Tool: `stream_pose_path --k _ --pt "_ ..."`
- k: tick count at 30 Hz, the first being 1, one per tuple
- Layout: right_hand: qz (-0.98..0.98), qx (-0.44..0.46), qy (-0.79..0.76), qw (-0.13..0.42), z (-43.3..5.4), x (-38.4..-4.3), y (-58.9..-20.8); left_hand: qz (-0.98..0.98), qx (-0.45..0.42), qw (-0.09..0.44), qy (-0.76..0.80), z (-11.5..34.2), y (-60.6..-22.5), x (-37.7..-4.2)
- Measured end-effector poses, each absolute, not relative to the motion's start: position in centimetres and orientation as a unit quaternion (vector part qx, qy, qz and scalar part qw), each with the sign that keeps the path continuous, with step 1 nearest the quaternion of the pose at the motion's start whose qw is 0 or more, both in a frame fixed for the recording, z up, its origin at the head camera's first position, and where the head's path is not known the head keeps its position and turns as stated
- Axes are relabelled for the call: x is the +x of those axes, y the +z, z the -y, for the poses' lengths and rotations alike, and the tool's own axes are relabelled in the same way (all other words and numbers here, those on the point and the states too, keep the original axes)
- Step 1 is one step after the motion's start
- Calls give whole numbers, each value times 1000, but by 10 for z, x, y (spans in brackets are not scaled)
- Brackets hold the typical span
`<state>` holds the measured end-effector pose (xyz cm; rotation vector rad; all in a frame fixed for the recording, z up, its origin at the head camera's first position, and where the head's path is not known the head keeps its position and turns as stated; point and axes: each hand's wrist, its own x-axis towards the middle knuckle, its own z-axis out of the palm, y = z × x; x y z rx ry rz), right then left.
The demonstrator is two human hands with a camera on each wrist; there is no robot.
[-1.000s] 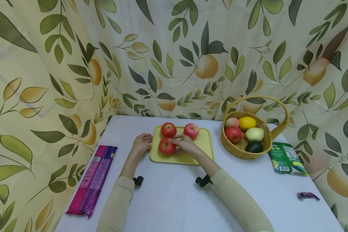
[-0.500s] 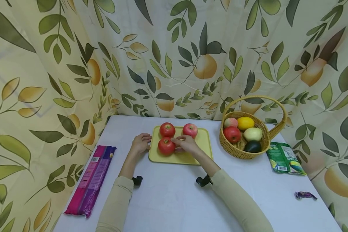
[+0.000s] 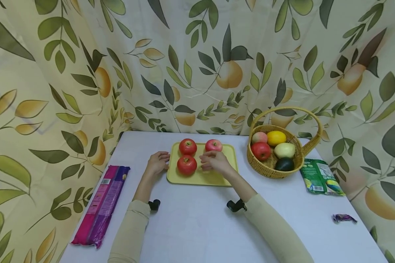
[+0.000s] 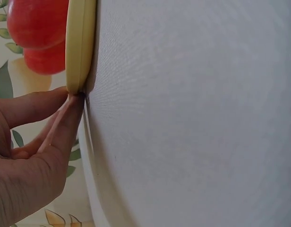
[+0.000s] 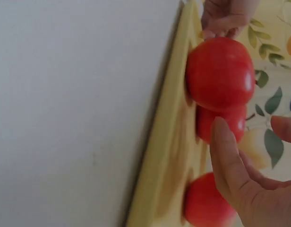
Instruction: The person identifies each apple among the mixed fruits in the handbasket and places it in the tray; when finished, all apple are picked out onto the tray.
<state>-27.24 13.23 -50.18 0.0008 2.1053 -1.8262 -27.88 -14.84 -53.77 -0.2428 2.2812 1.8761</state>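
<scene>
A yellow tray (image 3: 217,179) on the table carries three red apples: a front left apple (image 3: 187,165), a back left apple (image 3: 187,147) and a pinker back right apple (image 3: 213,145). My left hand (image 3: 157,163) is at the tray's left side; in the left wrist view its thumb and fingers pinch the tray's rim (image 4: 79,56). Over the tray's right half, my right hand (image 3: 215,162) has its fingers apart and nothing between them. In the right wrist view, a gap separates its fingertips (image 5: 221,126) from the front left apple (image 5: 220,71).
A wicker basket (image 3: 260,170) with a tall handle holds several fruits at the back right. Beside it lies a green packet (image 3: 320,177), with a small purple-wrapped candy (image 3: 344,218) nearer the front. A long pink and purple packet (image 3: 101,206) lies along the left edge.
My right hand has let go of the front left apple and drawn back to the right. The left hand stays at the tray's edge. The head view has shifted slightly.
</scene>
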Motion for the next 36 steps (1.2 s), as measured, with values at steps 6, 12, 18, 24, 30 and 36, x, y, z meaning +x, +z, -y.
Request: stream_pose_path --k 6,12,18,24,30,36 --pt "-748 -2 -648 145 -158 -271 -483 -767 -81 90 631 148 -538 -280" --pt "-763 -17 -637 113 -186 -270 -462 -768 -80 91 628 149 -540 -279" --pt "-769 -16 -635 78 -216 -270 -447 -763 -80 94 634 148 -538 -278" --pt "-786 -5 -615 61 -244 -269 -435 -762 -82 94 635 148 -539 -278" --pt "-797 3 -603 42 -270 -270 -429 -756 -86 93 642 148 -539 -277" --pt "-788 34 -613 55 -291 -273 -425 -757 -83 92 642 148 -540 -278"
